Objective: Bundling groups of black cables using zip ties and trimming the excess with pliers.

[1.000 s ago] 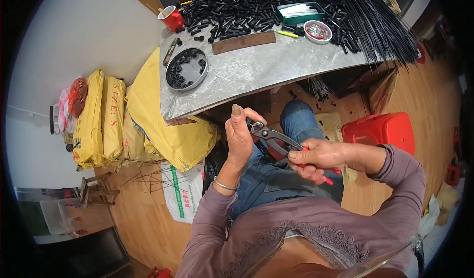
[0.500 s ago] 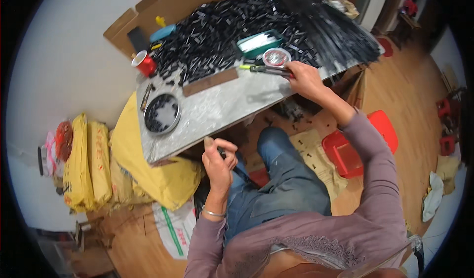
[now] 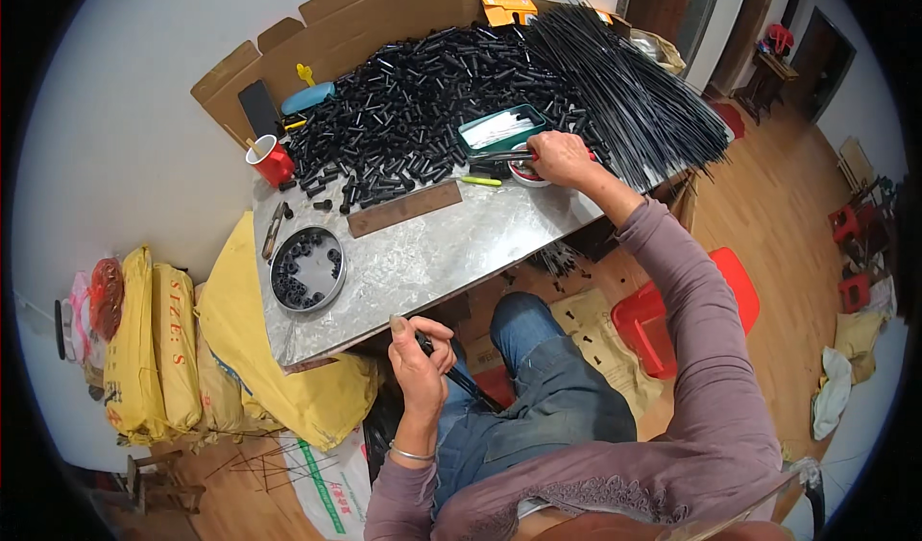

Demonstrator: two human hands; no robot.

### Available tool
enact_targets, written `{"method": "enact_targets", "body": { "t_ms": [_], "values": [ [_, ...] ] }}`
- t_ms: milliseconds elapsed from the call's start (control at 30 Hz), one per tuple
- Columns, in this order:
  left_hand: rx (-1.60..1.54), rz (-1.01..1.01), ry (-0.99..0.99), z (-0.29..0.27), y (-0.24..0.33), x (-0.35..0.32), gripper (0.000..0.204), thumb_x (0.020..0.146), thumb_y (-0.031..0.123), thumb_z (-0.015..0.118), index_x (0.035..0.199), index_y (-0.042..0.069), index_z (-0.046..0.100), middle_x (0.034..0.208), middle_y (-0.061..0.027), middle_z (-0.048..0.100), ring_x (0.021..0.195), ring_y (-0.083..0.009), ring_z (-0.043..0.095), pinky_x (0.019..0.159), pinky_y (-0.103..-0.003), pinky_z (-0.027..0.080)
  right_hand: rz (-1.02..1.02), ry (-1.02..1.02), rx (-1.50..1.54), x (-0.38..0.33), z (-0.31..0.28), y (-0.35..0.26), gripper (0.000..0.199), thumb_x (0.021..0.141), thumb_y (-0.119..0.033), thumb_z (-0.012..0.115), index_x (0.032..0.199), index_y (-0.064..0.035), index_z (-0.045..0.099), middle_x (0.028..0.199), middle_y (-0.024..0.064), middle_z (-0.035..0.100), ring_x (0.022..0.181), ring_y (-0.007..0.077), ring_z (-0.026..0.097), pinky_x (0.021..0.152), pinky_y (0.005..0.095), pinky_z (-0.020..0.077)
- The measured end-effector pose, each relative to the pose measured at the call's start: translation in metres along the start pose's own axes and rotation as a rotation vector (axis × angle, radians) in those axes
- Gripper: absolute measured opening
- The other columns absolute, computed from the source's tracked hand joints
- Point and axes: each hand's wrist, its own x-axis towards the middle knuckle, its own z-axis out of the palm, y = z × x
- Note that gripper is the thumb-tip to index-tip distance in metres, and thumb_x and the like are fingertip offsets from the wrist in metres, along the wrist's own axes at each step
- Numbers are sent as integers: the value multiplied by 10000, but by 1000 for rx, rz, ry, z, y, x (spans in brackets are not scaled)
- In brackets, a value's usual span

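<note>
My right hand (image 3: 565, 160) is closed around red-handled pliers (image 3: 503, 156) above the table. The metal jaws point left, in front of the green tray (image 3: 501, 130) of thin white pieces. Partly beneath that hand stands a small round bowl (image 3: 526, 178), its contents mostly hidden. My left hand (image 3: 420, 368), held over my lap near the table's front edge, is curled around a thin black rod or bundle (image 3: 469, 384) that slants down to the right. A yellow-green stick-like tool (image 3: 481, 181) lies just below the pliers.
Short black tubular parts (image 3: 423, 109) heap across the table, with long black rods (image 3: 634, 99) at right. A round tin (image 3: 307, 309), a brown bar (image 3: 405, 209) and a red cup (image 3: 276, 167) are at left. A red plastic bin (image 3: 738, 296) stands on the floor.
My right hand has brought the pliers over the small bowl, toward the tray. My left hand keeps its grip over my lap. The whole view has shifted slightly.
</note>
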Motion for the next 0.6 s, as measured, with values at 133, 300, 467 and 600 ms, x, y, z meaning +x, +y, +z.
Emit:
{"method": "enact_targets", "body": {
  "t_ms": [133, 300, 467, 600],
  "values": [
    [-9, -6, 6, -3, 0, 3, 641, 993, 531, 260, 711, 9, 502, 445, 24, 271, 369, -80, 242, 380, -239, 241, 41, -10, -21, 5, -7, 1, 184, 766, -221, 616, 845, -68, 684, 838, 175, 674, 816, 333, 658, 732, 441, 513],
    [-17, -9, 9, -3, 0, 4, 646, 991, 536, 256, 714, 8, 503, 445, 21, 270, 370, -79, 239, 380, -241, 242, 81, -141, -24, -2, -18, 4, 248, 764, -285, 661, 849, -55, 695, 856, 176, 679, 841, 325, 664, 746, 423, 518],
    [-27, -28, 2, -3, -2, 1, 646, 993, 534, 253, 719, 7, 506, 446, 18, 271, 370, -81, 239, 380, -240, 241, 21, -121, -56, 0, -8, 5, 208, 761, -234, 625, 859, -64, 695, 850, 182, 674, 830, 335, 660, 749, 442, 517],
    [-18, -6, -18, -5, -2, 0, 642, 994, 531, 253, 732, 5, 510, 451, 15, 278, 374, -83, 248, 382, -240, 241, 35, -114, -54, 2, -7, 1, 226, 774, -240, 636, 899, -58, 686, 867, 164, 674, 839, 323, 653, 742, 433, 506]
  ]
}}
